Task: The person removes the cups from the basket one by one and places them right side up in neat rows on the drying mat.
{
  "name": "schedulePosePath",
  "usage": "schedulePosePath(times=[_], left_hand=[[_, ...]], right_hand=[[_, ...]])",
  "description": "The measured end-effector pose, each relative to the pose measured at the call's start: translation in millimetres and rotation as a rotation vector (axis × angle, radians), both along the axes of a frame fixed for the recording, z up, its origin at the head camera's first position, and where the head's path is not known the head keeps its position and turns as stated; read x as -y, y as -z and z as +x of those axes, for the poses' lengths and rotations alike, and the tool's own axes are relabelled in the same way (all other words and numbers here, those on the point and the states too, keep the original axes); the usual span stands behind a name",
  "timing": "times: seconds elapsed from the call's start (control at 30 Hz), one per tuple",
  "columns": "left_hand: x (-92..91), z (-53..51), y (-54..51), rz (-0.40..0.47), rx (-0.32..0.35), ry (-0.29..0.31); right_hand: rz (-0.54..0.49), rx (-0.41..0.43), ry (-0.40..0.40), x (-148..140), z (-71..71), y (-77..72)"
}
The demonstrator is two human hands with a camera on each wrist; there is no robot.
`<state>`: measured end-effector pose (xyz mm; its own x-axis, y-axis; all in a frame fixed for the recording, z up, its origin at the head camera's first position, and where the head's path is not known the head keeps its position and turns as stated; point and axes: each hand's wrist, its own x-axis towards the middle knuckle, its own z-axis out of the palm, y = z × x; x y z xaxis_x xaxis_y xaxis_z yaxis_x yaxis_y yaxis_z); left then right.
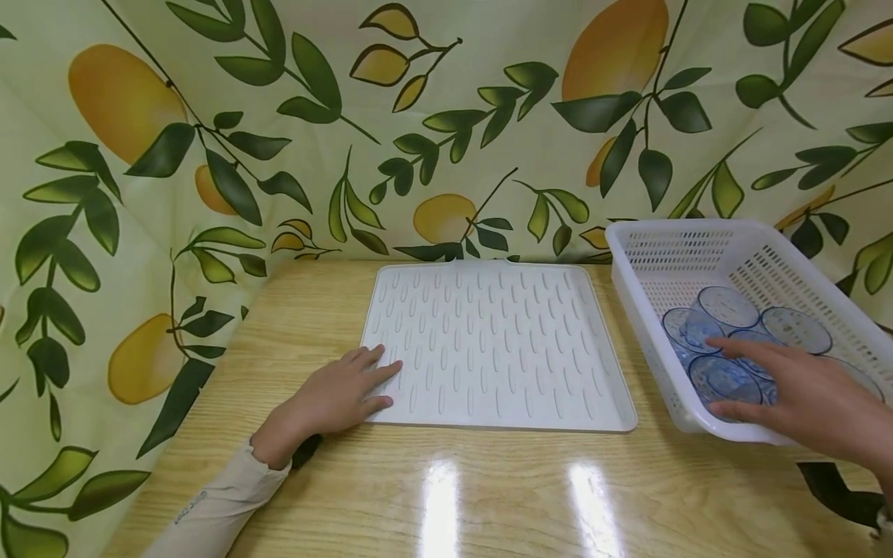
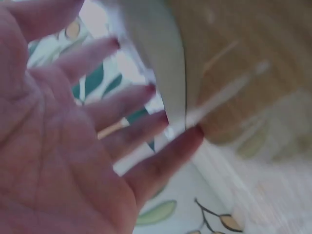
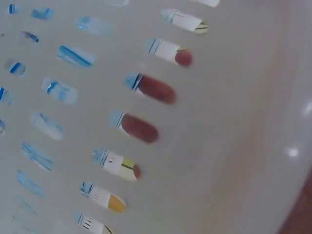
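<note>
A white drying mat [image 1: 481, 349] with rows of raised ridges lies flat on the wooden table. My left hand [image 1: 345, 390] rests at its left edge, fingers spread, some fingertips over the mat; its spread fingers [image 2: 163, 165] also show in the left wrist view. To the right, my right hand [image 1: 812, 395] reaches over the front of a white plastic basket [image 1: 673, 387], thumb and fingers apart above the blue-tinted drinking glasses [image 1: 725, 308]. Whether its fingertips touch a glass cannot be made out. In the right wrist view the slotted basket wall [image 3: 204, 141] hides most of the hand.
A cloth printed with leaves and orange fruit [image 1: 446, 116] hangs behind and left of the table [image 1: 516, 488]. Several glasses stand close together in the basket. The basket is just right of the mat, with a narrow strip of table between them.
</note>
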<state>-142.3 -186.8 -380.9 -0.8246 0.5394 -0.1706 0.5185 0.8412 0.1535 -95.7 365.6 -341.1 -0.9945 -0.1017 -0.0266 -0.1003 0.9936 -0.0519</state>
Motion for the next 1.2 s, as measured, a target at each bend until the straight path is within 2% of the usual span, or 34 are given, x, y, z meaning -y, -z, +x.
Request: schedulePosePath(times=[0.17,0.27,0.5,0.67,0.8,0.93,1.1,1.2], left_hand=[[12.2,-6.0,-10.0,0.065,0.103,0.04],[15.3,-7.7,-12.6,0.078,0.136,0.042],[16.4,-8.0,-12.9,0.08,0.144,0.044],[16.0,-7.6,-11.6,0.076,0.144,0.049],[15.7,-7.0,-11.5,0.073,0.13,0.062],[16.0,-7.3,-10.4,0.069,0.119,0.068],[16.7,-7.9,-7.2,0.066,0.116,0.056],[16.4,-7.6,-6.3,0.067,0.116,0.047]], right_hand=[[0.009,-0.008,-0.012,1.0,-2.2,-2.7],[0.022,-0.018,-0.03,1.7,-4.5,-5.8],[0.027,0.021,-0.063,2.1,-6.3,-7.7],[-0.003,-0.022,-0.052,1.1,-3.4,-7.1],[-0.116,-0.036,-0.002,-0.6,-0.1,-9.3],[-0.255,-0.015,0.011,0.1,2.2,-10.6],[-0.353,-0.064,-0.025,0.3,1.9,-13.8],[-0.404,-0.119,-0.017,-10.6,-0.9,-4.2]])
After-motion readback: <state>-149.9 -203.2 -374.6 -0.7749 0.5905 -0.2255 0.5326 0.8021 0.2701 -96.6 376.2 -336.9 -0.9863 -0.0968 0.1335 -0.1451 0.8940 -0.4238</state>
